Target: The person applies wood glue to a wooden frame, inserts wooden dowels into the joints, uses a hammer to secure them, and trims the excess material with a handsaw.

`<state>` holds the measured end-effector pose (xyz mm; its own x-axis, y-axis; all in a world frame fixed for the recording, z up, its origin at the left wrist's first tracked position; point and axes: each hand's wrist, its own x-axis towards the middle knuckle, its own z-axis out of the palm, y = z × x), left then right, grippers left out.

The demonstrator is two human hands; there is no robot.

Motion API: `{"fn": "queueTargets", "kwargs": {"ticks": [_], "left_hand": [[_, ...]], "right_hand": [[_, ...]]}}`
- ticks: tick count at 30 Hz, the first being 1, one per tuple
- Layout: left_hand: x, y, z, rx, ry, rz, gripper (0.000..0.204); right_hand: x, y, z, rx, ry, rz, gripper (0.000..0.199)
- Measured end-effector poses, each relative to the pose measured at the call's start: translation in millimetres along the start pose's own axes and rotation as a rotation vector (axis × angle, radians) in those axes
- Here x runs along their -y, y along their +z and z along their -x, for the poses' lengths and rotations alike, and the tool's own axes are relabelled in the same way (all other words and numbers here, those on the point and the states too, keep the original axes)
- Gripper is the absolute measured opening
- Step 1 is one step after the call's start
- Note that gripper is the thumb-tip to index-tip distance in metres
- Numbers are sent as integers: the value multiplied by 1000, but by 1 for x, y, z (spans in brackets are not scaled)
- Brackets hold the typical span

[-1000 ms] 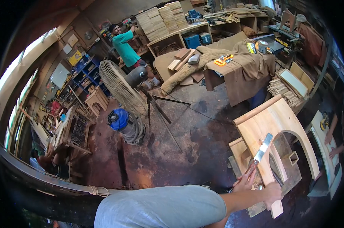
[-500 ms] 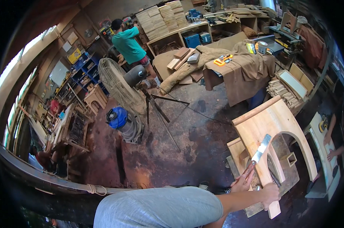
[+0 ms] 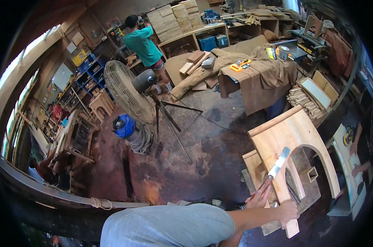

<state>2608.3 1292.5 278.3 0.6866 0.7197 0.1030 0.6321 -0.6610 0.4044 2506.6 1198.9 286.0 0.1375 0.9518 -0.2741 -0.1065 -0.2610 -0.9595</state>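
My right hand (image 3: 259, 198) is closed round the brown handle of a hand saw (image 3: 279, 163). Its flat steel blade points up and lies over the face of a pale wooden panel (image 3: 279, 127) with a wide arched cutout; its teeth are too small to make out. Crossing over my right arm, my left forearm reaches to the right, and my left hand (image 3: 289, 213) grips the panel's near leg close to its lower end. Beneath the panel, a similar arched wooden piece and a work board (image 3: 264, 229) are partly hidden.
A tripod fan (image 3: 127, 90) and a blue-topped shop vacuum (image 3: 131, 131) stand left of centre. Brown cloth (image 3: 254, 88) drapes a table with tools on it. A person in green (image 3: 143, 45) stands at the back; another person's hands (image 3: 354, 158) rest on a board at right.
The whole view has shifted slightly, so the panel, saw and my hands appear a little further left. The person in green has raised their head. Both my grips stay the same.
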Motion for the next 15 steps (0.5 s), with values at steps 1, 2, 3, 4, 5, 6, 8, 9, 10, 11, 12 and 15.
{"fn": "queueTargets", "kwargs": {"ticks": [1,2,3,4,5,6,8,9,10,11,12,15], "left_hand": [[0,0,0,0,0,2,57],[-1,0,-1,39,-24,-9,61],[-1,0,-3,79,-48,-20,64],[-2,2,-4,83,-44,-19,64],[-3,4,-6,68,-30,-16,63],[-4,6,-8,53,-17,-12,62],[2,13,-7,3,-2,5,60],[4,17,-7,-51,12,25,57],[4,19,-7,-48,11,24,57],[4,22,-8,-50,-5,23,57],[5,24,-8,-53,-23,21,57],[4,23,-7,-69,-18,26,57]], "right_hand": [[7,1,3,7,71,7,60],[6,0,1,6,73,7,60],[4,-2,-1,10,69,-5,61],[3,-3,-2,11,65,-19,61],[2,-5,-2,5,68,-22,61],[1,-7,-1,-2,58,-10,61],[4,-5,-1,-2,49,-3,62],[6,-4,-1,-2,60,27,62],[8,-5,0,-2,72,58,62],[7,-4,-1,0,75,56,62],[7,-3,-1,4,68,56,62],[16,-2,1,-1,84,66,61]]}}
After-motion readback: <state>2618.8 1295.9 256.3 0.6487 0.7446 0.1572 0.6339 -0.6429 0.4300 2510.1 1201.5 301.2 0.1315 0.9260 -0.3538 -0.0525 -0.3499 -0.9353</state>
